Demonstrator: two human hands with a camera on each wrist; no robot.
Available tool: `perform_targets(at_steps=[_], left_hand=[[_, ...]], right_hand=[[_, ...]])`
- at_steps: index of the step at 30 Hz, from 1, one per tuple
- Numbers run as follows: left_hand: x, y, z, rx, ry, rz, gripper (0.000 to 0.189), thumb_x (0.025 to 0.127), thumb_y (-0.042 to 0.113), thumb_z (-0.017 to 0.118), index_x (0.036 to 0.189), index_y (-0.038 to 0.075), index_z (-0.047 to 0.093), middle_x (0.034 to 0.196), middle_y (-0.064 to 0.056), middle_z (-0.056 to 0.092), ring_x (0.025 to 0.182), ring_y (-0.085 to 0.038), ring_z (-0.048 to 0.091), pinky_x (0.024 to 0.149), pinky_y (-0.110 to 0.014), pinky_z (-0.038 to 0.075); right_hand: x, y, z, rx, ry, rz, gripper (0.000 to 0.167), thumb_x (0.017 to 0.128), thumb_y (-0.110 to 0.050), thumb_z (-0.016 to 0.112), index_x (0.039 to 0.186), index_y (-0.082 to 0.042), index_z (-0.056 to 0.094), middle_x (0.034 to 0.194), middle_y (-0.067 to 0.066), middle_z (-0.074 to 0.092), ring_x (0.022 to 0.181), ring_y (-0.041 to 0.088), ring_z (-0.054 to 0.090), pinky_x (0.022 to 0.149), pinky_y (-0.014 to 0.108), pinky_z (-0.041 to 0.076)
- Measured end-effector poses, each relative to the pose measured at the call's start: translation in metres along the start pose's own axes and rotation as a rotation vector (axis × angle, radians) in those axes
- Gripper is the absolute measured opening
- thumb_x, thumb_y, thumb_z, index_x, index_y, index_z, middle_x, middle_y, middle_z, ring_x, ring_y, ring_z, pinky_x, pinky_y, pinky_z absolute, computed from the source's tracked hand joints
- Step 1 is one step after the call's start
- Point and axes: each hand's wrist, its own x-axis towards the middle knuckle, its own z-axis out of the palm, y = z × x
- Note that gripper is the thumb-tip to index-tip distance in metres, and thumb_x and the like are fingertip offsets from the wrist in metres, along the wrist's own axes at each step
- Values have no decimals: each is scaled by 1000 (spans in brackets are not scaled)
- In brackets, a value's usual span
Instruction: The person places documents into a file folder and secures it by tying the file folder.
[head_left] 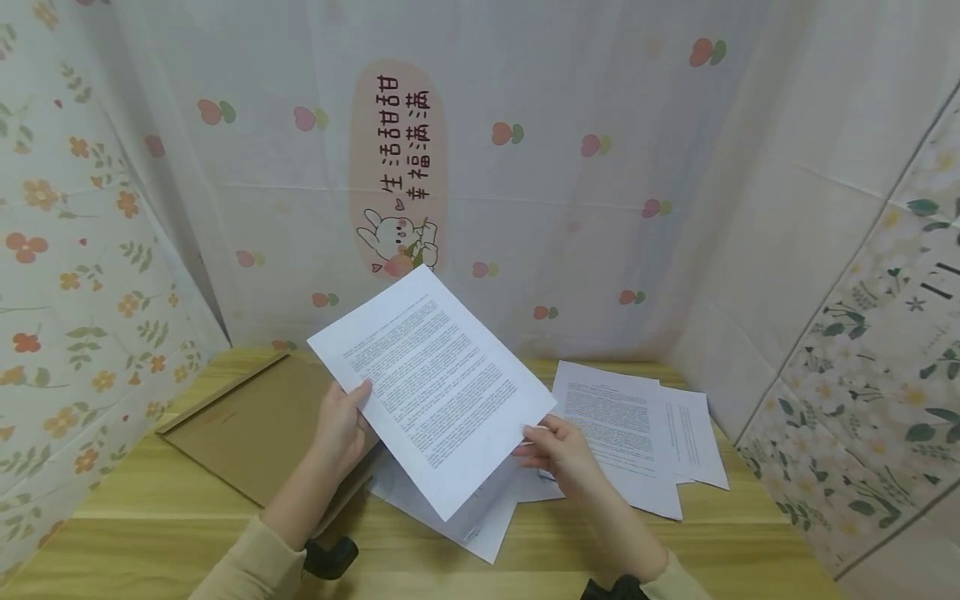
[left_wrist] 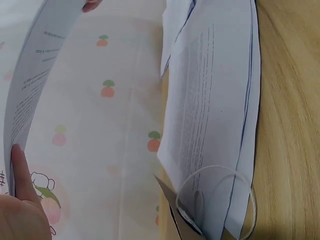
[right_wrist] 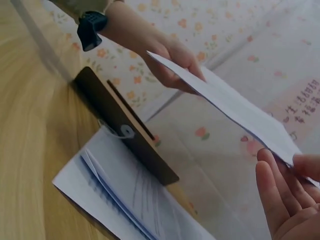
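A white printed sheet of paper (head_left: 427,392) is held tilted above the table between both hands. The left hand (head_left: 343,429) grips its left edge, thumb over the printed face. At the right corner, the right hand (head_left: 558,450) pinches the paper between thumb and fingers; the right wrist view shows that thumb on top and fingers beneath (right_wrist: 280,190). Under the held paper lie more white sheets (head_left: 480,533), partly hidden by it. A brown paper document envelope (head_left: 247,425) lies left of them, its raised flap carrying a string-tie button (right_wrist: 128,131).
To the right, a printed sheet (head_left: 611,425) overlaps a smaller-looking sheet (head_left: 693,433) on the wooden table (head_left: 735,542). A white string (left_wrist: 252,200) loops over papers beside the envelope. A patterned curtain (head_left: 525,183) hangs close behind the table.
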Motion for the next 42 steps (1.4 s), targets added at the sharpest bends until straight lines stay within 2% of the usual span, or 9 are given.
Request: perform_targets(at_steps=[8,12,15,22,26,30,35,38,42], left_hand=[[-3,10,-8,110,-3,38,33,103,8,39,136,7,37,111,2,63,97,-15,66,82,-30,53],[-3,21,-19,191,-13,56,37,104,12,38,139,1,34,103,4,65,90,-13,67,73,-25,55],[-2,28,-29,246,-45,61,43,105,15,37,141,-6,29,100,4,66,89,-13,68,76,-28,55],[0,31,-47,407,-37,30,37,103,15,43,130,-11,41,94,-1,66,80,-17,69,77,-33,55],[-2,33,-55,525,-57,53,37,101,12,47,128,-13,42,95,-5,67,79,-16,69,75,-32,56],[-3,35,-64,703,-125,90,39,100,17,51,127,-11,45,105,-15,68,85,-18,69,74,-33,56],[-3,34,-81,899,-273,175,42,99,20,54,129,-9,46,117,-27,61,95,-25,65,74,-40,56],[-5,29,-94,1038,-368,255,40,97,17,57,129,-6,48,117,-26,61,99,-31,63,76,-43,55],[-8,21,-107,1336,-483,382,40,92,17,65,127,2,51,116,-19,63,100,-36,63,77,-46,54]], right_hand=[[-4,-3,13,-94,51,-59,36,93,-2,58,124,12,48,84,16,70,73,20,70,66,30,57],[-3,-7,4,-116,39,-75,36,94,-4,57,125,11,47,80,14,69,71,19,69,66,31,57],[-1,-10,-7,-106,53,-79,35,95,-4,55,126,9,49,79,11,67,68,18,67,65,31,57],[0,-18,-25,-101,69,-87,36,96,-7,55,128,9,49,82,9,67,67,16,65,64,28,56],[-1,-23,-28,-104,71,-69,35,96,-7,55,127,10,50,82,9,68,67,16,65,65,27,56],[-3,-26,-30,-83,75,-38,34,96,-7,55,124,12,51,84,8,68,67,14,64,65,26,56],[-8,-27,-35,-58,37,12,27,95,-5,55,116,13,55,84,7,69,66,12,66,64,22,55],[-11,-24,-40,-50,16,46,26,96,-4,54,114,14,55,83,6,69,67,11,66,65,22,55],[-13,-19,-46,-46,11,79,32,95,-4,55,121,15,52,84,6,70,69,12,67,66,22,55]])
